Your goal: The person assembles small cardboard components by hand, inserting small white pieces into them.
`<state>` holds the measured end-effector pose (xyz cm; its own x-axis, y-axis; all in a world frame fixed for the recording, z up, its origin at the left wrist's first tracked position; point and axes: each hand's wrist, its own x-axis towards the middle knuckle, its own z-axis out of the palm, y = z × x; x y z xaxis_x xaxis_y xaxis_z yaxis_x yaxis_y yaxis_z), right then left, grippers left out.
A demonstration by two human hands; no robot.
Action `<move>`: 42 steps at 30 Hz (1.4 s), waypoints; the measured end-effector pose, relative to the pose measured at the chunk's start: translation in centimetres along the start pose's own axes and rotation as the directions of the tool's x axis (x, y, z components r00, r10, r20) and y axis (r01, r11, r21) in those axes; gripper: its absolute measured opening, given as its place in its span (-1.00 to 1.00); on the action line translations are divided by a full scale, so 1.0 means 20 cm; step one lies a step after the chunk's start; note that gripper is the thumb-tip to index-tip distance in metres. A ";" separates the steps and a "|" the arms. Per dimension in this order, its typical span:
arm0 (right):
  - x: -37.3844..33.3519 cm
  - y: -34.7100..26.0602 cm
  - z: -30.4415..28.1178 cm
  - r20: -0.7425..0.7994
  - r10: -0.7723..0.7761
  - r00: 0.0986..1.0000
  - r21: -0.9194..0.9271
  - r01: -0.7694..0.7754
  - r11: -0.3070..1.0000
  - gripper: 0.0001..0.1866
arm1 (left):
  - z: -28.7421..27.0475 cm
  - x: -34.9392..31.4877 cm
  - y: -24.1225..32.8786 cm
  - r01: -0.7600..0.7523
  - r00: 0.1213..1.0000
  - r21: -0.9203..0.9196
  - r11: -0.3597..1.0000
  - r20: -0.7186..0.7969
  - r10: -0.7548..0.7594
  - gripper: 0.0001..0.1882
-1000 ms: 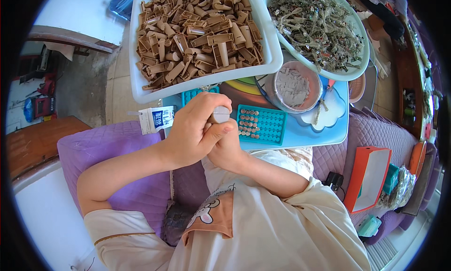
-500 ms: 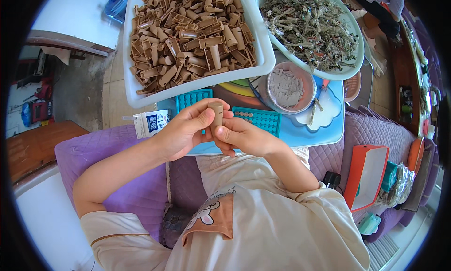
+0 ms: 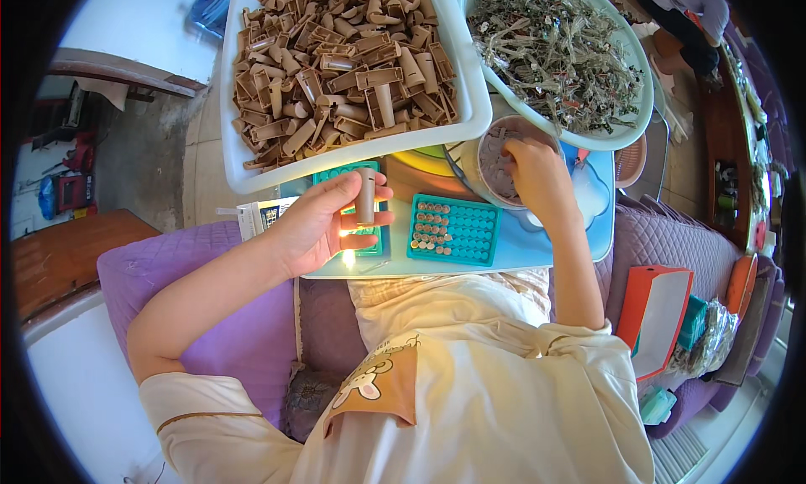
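My left hand (image 3: 317, 224) grips a brown plastic casing (image 3: 366, 200), upright between thumb and fingers, above the table's near edge. A bright yellow-white glow shows just below its fingers. At the right, my right hand (image 3: 540, 177) reaches down into a round bowl (image 3: 463, 158) of small grey strips (image 3: 495, 140). Its fingers are bent together at the strips; whatever is between the fingertips is hidden. Between the hands lies a turquoise dimpled tray (image 3: 474, 234), with small round pieces (image 3: 431, 229) in its left part. A second turquoise tray (image 3: 372, 245) is partly covered by my left hand.
A large white bin (image 3: 357, 151) heaped with brown casings stands at the far side. Right of it, a pale green basin (image 3: 617, 136) holds tangled clear bundles. A white packet (image 3: 252, 219) lies left of my left hand. An orange-red box (image 3: 642, 316) sits on the sofa at right.
My right hand has left the brown casing and moved right and away into the bowl. My left hand keeps the casing, slightly further left. The glow has appeared under it.
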<state>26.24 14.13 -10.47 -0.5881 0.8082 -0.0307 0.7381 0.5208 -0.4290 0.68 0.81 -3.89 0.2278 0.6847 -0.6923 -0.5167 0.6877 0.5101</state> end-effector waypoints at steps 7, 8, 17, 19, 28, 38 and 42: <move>0.09 0.01 0.05 0.158 -0.005 0.987 -0.123 0.024 0.992 -0.87 | -0.02 0.01 -0.01 0.047 0.999 -0.044 0.998 -0.017 -0.048 -0.69; 0.09 0.01 0.03 0.117 -0.041 0.992 -0.056 0.047 0.997 -0.88 | -0.02 0.00 0.00 0.047 0.999 -0.046 0.998 -0.017 -0.048 -0.69; 0.01 -0.02 -0.06 0.047 0.230 0.972 0.606 -0.211 0.767 -0.90 | -0.01 -0.02 0.02 0.038 0.999 -0.095 0.995 0.029 -0.036 -0.66; -0.02 -0.07 -0.09 0.104 0.303 0.947 0.701 -0.286 0.653 -0.91 | 0.01 -0.03 0.03 0.038 0.999 -0.094 0.995 0.018 -0.037 -0.66; -0.08 -0.53 0.00 0.068 0.012 0.998 0.982 -0.069 0.178 -0.96 | 0.00 -0.05 0.00 0.073 0.996 -0.159 0.985 0.054 -0.066 -0.64; -0.05 -0.67 0.07 0.101 -0.002 0.995 0.989 -0.100 0.112 -0.96 | 0.04 -0.07 -0.01 0.111 0.990 -0.125 0.986 0.098 -0.099 -0.61; -0.04 -0.68 0.10 0.123 0.001 0.992 0.983 -0.121 0.138 -0.96 | 0.05 -0.07 -0.01 0.113 0.993 -0.133 0.985 0.049 -0.108 -0.62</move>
<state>16.06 5.85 -6.37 -0.6236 0.7688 -0.1414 -0.1516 -0.2964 -0.9430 1.24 -0.08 -2.45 0.3223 0.6177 -0.7174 -0.5927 0.7226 0.3558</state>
